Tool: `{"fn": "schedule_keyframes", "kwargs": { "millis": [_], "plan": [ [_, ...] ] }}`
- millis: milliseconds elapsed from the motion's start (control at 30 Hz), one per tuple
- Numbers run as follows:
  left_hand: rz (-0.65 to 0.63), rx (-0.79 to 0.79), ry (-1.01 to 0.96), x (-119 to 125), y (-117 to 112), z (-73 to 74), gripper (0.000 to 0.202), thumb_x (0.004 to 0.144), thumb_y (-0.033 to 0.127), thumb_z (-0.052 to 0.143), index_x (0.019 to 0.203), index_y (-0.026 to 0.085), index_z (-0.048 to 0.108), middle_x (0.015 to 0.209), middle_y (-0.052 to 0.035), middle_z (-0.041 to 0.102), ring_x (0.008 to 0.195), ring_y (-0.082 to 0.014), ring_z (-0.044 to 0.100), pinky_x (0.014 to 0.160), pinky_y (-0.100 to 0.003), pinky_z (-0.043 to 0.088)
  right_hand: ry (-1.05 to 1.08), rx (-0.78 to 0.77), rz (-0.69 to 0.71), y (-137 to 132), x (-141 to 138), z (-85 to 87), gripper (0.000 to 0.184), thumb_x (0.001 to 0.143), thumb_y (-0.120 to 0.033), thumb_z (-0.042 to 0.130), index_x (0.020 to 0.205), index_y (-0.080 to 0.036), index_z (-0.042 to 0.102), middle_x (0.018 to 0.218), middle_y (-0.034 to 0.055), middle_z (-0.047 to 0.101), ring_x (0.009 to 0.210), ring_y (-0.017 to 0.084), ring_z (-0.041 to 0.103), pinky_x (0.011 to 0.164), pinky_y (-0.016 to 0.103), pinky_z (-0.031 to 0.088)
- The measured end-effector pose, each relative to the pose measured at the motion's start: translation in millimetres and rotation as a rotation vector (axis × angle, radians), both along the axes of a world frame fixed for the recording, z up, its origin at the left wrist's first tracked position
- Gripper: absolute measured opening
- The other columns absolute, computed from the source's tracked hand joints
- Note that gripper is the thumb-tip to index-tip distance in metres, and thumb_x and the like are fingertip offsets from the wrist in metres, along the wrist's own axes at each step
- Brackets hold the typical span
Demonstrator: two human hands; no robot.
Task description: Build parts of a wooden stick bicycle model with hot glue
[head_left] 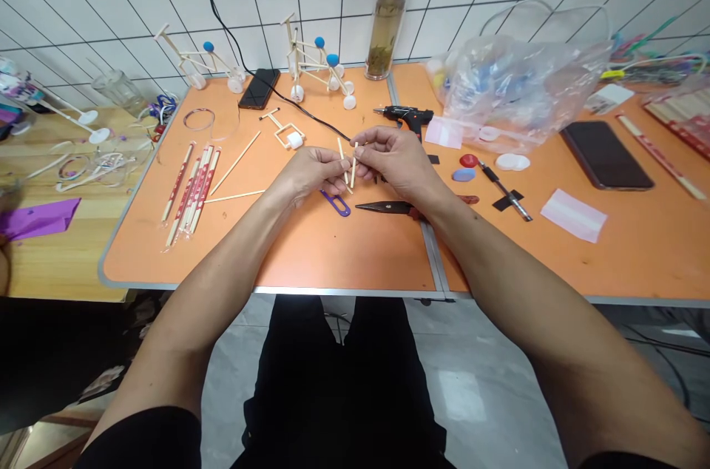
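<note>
Orange table (333, 254) | left hand (310, 173), right hand (396, 162) | both pinching two wooden sticks (345, 162)

From where I stand nothing is legible: the red print on the chopstick wrappers (200, 184) and on the lone wrapper (660, 157) at far right is too small to read.

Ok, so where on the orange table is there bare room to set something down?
The widest bare orange tabletop runs along the near edge, below the purple clip and pointed black tool. Another patch lies in front of the pink paper sheet. It's crowded at the back, around the glue gun and plastic bag.
</note>
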State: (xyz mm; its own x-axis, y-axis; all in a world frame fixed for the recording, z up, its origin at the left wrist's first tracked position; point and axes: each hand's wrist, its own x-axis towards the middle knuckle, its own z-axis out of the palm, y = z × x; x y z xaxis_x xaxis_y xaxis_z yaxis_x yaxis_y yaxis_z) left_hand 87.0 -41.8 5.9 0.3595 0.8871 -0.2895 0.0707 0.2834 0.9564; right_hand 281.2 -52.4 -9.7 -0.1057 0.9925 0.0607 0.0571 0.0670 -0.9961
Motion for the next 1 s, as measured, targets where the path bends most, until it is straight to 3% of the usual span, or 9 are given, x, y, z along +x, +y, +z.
{"fn": "schedule_keyframes", "kwargs": {
  "millis": [167,433,567,767,900,1000],
  "plan": [
    [-0.077,-0.024,0.016,1,-2,1.5,0.030,0.088,0.027,0.098,0.074,0.010,0.078,0.064,-0.0075,0.077,0.049,-0.0094,0.067,0.053,-0.017,0.057,0.014,0.046,-0.046,3,1,-3.4,0.024,0.085,-0.033,0.096,0.094,-0.022,0.076,0.073,-0.0008,0.070,0.061,0.013,0.064,0.056,0.025,0.052],
    [-0.089,-0.002,-0.052,0,0,-5.3,0.022,0.086,0.024,0.098,0.081,0.010,0.081,0.075,-0.0080,0.082,0.054,-0.0087,0.069,0.056,-0.018,0.059,0.013,0.084,-0.008,-1,0,-4.4,0.043,0.081,-0.053,0.100,0.101,-0.021,0.079,0.088,0.0018,0.076,0.069,0.013,0.063,0.060,0.027,0.053],
    [0.015,-0.013,-0.097,1,1,-1.9,0.021,0.088,0.019,0.094,0.077,0.010,0.078,0.070,-0.0047,0.078,0.053,-0.0074,0.068,0.055,-0.016,0.057,-0.024,0.116,0.009,2,4,-6.4,0.047,0.084,-0.055,0.098,0.112,-0.023,0.078,0.086,0.0012,0.075,0.073,0.017,0.068,0.067,0.031,0.058],
    [0.258,-0.031,-0.213,-4,9,-2.2,0.021,0.093,0.020,0.091,0.080,0.013,0.076,0.069,-0.0012,0.077,0.053,-0.0061,0.069,0.052,-0.013,0.053,-0.219,0.386,0.005,-1,0,-6.0,0.034,0.087,-0.046,0.093,0.110,-0.024,0.083,0.107,0.0057,0.082,0.094,0.023,0.076,0.086,0.037,0.062],
    [0.279,-0.049,-0.239,-4,9,-4.3,0.019,0.095,0.022,0.089,0.083,0.013,0.077,0.071,-0.0017,0.078,0.055,-0.0068,0.070,0.053,-0.013,0.054,-0.420,0.507,-0.031,-7,-2,-2.9,0.016,0.096,-0.041,0.086,0.101,-0.026,0.086,0.104,0.0070,0.082,0.093,0.024,0.073,0.083,0.037,0.060],
    [0.270,-0.057,-0.253,-2,7,-5.0,0.019,0.096,0.023,0.088,0.084,0.013,0.078,0.071,-0.0022,0.079,0.055,-0.0068,0.071,0.053,-0.013,0.054,-0.501,0.557,-0.033,-7,0,-4.7,0.013,0.100,-0.040,0.082,0.103,-0.028,0.088,0.106,0.0079,0.082,0.097,0.027,0.073,0.089,0.041,0.060]
  ]
}}
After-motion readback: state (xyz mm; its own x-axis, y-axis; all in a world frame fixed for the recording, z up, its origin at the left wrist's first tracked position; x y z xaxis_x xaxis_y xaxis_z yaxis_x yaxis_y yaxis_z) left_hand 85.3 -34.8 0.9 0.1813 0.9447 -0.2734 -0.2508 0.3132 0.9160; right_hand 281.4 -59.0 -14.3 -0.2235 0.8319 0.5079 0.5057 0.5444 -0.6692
